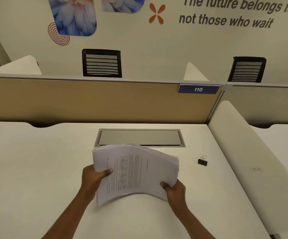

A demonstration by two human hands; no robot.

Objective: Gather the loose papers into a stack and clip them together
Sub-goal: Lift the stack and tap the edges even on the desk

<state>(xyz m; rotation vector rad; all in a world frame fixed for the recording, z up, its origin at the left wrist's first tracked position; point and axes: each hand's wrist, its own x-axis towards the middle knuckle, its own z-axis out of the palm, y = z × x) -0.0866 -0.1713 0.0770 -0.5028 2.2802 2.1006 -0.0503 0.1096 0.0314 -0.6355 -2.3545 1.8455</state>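
A thick stack of white printed papers (136, 171) is held up off the white desk (36, 169), bowed upward in the middle. My left hand (95, 178) grips its left edge, thumb on the top sheet. At the stack's near right corner, my right hand (174, 190) holds it with the thumb on top. The sheets' right edges fan slightly apart. A black binder clip (202, 161) lies on the desk to the right of the stack, untouched, its wire handles up.
A grey metal cable hatch (139, 137) is set into the desk just behind the papers. A tan partition (88, 100) with a blue "110" tag closes the far edge. A white side divider (243, 152) runs along the right. Black chairs stand beyond.
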